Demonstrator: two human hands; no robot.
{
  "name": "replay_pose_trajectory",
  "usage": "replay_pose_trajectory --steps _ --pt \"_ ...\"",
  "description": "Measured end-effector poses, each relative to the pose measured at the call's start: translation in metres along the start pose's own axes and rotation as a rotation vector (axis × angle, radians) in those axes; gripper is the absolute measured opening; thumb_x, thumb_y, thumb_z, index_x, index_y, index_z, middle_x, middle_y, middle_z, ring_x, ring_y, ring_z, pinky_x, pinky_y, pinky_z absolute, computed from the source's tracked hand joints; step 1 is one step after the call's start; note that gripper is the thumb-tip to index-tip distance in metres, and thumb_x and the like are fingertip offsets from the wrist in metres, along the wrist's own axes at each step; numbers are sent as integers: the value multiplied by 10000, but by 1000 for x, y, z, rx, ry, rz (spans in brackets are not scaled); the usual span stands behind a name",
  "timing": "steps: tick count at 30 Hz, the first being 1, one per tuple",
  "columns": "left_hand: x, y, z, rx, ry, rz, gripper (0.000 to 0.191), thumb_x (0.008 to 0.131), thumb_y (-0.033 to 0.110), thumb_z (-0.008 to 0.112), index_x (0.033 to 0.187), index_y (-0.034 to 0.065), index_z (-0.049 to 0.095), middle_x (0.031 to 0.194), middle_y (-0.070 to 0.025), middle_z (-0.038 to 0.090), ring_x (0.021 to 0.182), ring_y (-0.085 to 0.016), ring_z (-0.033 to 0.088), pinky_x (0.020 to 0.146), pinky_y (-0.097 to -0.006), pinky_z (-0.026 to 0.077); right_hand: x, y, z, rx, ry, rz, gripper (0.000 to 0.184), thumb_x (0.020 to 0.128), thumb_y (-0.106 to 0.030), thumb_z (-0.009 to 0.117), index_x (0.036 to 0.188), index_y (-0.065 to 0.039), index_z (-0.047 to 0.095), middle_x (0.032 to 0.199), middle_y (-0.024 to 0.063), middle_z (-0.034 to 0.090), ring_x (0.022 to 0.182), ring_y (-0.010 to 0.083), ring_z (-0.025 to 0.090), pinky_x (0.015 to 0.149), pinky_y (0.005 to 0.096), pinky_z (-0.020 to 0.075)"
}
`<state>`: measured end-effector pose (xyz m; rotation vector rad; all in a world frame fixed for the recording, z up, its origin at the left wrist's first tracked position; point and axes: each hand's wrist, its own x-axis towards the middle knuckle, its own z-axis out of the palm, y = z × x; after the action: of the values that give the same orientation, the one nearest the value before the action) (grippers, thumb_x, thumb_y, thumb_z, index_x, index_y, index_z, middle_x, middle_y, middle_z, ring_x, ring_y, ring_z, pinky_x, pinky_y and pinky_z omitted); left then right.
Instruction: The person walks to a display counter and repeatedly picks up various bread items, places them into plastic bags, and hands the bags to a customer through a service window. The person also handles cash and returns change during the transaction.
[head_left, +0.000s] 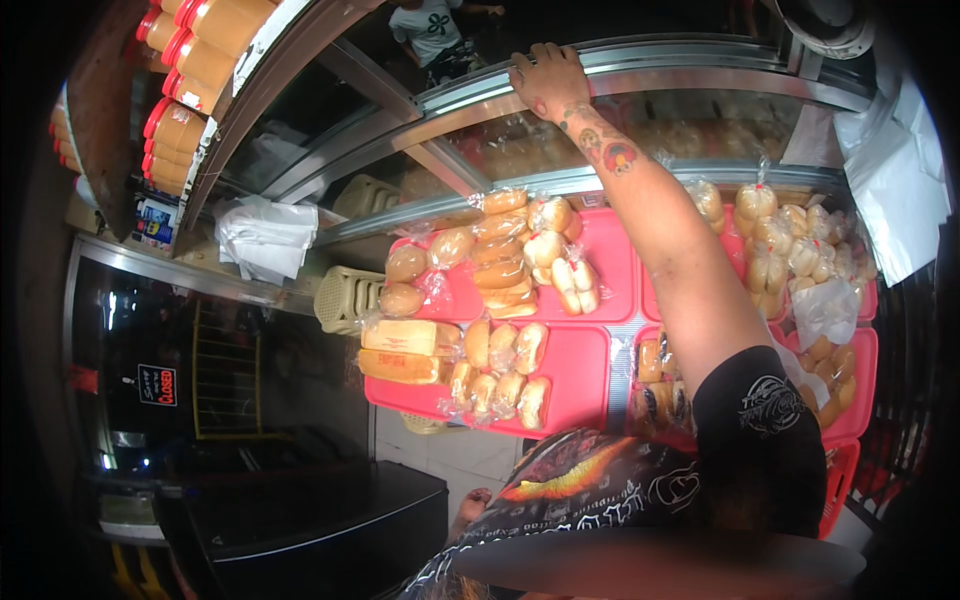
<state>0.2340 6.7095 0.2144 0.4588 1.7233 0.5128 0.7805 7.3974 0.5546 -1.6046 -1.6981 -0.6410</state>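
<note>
My right hand (551, 79) reaches up over the display case, its fingers curled over the aluminium top rail (675, 58). Below that arm lie pink plastic trays (577, 367) with bagged bread. Long rolls (499, 251) and round buns (450, 247) fill part of the upper left tray; wrapped loaves (405, 337) and smaller bagged rolls (506, 390) lie in the lower left one. Bagged buns (769, 240) are heaped at the right. My left hand (472, 504) hangs low beside my shirt, partly hidden; whether it holds anything is unclear.
Jars with red lids (206, 64) stand on a shelf at the upper left. White plastic bags hang at the right (896, 165) and lie at the left (266, 232). Stacked beige stools (349, 300) stand beyond the trays. A person (431, 34) is outside the glass. A black box-like surface (360, 510) stands lower left.
</note>
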Motion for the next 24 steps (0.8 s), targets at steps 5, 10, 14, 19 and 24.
replay_pose_trajectory --steps 5,10,14,19,24 --pt "0 51 4 476 280 164 300 1015 253 712 1200 17 695 1119 -88 756 1079 -182 682 969 -349 528 3 0 -5 -31 -48 -13 417 1051 -413 412 1227 -176 706 1154 73 678 1143 244 603 985 445 422" --pt "-39 164 52 445 430 559 365 1057 311 646 1243 0 686 1109 -112 745 1069 -203 679 922 -362 540 3 -2 -18 49 -183 6 353 1031 -342 487 1231 -123 676 1186 139 662 1179 314 598 1013 531 436" --pt "-64 245 93 215 319 776 298 1063 228 636 1262 9 674 1096 -110 713 1032 -175 676 854 -348 559 4 -8 -29 8 -93 -33 392 1024 -341 479 1222 -87 701 1256 164 674 1250 328 581 1077 535 401" --pt "-55 267 88 401 209 975 268 1058 186 635 1252 6 679 1121 -104 712 1038 -170 676 882 -334 548 -85 -27 -39 491 288 20 404 1051 -343 568 1382 -120 631 1391 179 589 1293 358 572 1092 485 447" --pt "-42 221 58 163 197 706 321 1047 182 656 1322 18 642 1193 -100 722 1052 -149 669 918 -313 534 -373 -74 -112 1275 -409 744 400 1082 -255 585 1365 26 609 1192 145 704 1153 215 650 1039 349 493"
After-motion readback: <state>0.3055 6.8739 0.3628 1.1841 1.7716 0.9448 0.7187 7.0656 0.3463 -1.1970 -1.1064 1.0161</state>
